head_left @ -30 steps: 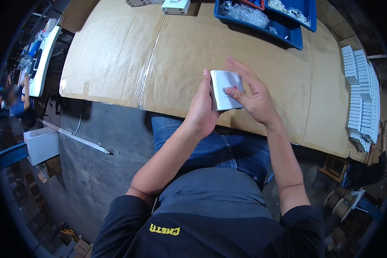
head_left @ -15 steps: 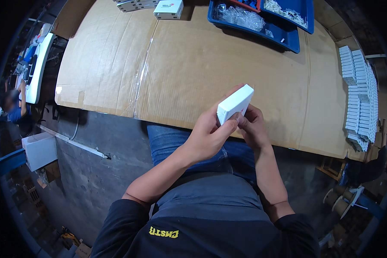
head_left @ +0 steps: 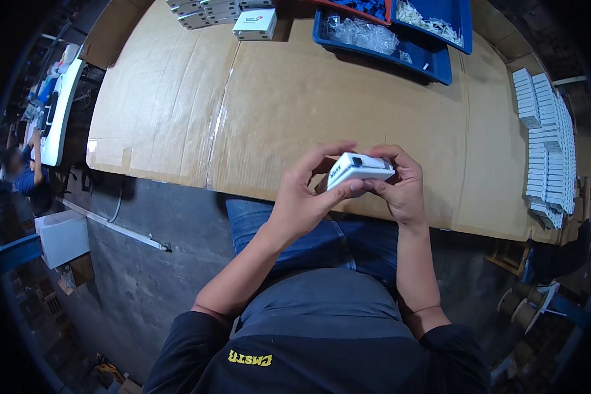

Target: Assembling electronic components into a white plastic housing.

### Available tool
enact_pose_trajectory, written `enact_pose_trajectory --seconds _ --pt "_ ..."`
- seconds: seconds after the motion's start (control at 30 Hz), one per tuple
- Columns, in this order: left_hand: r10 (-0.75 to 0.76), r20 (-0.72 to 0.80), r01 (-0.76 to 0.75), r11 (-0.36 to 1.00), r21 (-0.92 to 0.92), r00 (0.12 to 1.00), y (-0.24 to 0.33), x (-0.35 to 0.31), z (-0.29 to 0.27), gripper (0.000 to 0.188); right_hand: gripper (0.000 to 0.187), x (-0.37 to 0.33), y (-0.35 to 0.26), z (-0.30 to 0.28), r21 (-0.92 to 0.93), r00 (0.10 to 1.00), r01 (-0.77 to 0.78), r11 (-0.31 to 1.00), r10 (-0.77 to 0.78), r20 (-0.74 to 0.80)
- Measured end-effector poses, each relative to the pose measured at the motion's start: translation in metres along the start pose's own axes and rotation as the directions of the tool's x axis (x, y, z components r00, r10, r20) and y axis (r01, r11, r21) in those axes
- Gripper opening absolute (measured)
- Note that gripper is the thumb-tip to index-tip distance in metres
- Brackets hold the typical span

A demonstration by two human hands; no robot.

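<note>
A small white box-shaped device point(head_left: 353, 173) is held between my hands, above the near edge of the cardboard-covered table. Its upward edge shows a small black square, like a socket, and dark print at one end. Around its left end my left hand point(head_left: 303, 190) is closed, fingers behind and thumb on the near side. The right end is gripped by my right hand point(head_left: 406, 187), with its thumb close to the left one. The fingers cover parts of both ends.
Similar white boxes point(head_left: 255, 24) stand stacked at the far left. Blue trays point(head_left: 433, 71) with clear plastic pieces and pale parts, plus a red tray point(head_left: 368, 18) of blue parts, lie at the back. White stacks point(head_left: 546, 151) line the right edge. A person point(head_left: 29, 174) is at a table far left.
The white device has been turned in my hands, from a slanted, plain-edge view to a flatter pose showing the black square. My right hand has moved up around its right end.
</note>
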State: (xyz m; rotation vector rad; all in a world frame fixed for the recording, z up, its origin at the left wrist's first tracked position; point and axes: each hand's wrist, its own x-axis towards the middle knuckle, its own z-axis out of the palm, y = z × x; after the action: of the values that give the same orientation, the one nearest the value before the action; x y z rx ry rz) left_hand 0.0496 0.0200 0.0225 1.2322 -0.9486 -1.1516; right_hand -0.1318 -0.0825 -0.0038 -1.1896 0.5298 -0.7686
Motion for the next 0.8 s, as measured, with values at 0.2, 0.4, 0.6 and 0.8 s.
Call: enact_pose_trajectory --seconds 0.2,0.4,0.6,0.8 --pt "0.168 -0.053 -0.175 0.968 -0.179 0.984 -0.022 0.001 -0.007 0.040 0.043 -0.002 0.001 0.006 0.116 0.998 0.029 0.993 -0.024 -0.050" --pt "0.232 0.009 -0.229 0.966 -0.121 0.973 -0.016 0.000 -0.009 0.035 0.040 -0.006 -0.012 0.010 -0.086 0.989 0.140 0.986 -0.136 0.055" --pt "0.260 0.026 -0.253 0.956 -0.149 0.965 -0.019 0.002 -0.009 0.033 0.039 -0.009 -0.016 0.013 -0.196 0.966 0.257 0.946 -0.249 0.065" --pt "0.269 0.025 -0.263 0.954 -0.146 0.963 -0.023 0.000 -0.009 0.031 0.034 -0.010 -0.014 0.013 -0.231 0.957 0.288 0.929 -0.283 0.059"
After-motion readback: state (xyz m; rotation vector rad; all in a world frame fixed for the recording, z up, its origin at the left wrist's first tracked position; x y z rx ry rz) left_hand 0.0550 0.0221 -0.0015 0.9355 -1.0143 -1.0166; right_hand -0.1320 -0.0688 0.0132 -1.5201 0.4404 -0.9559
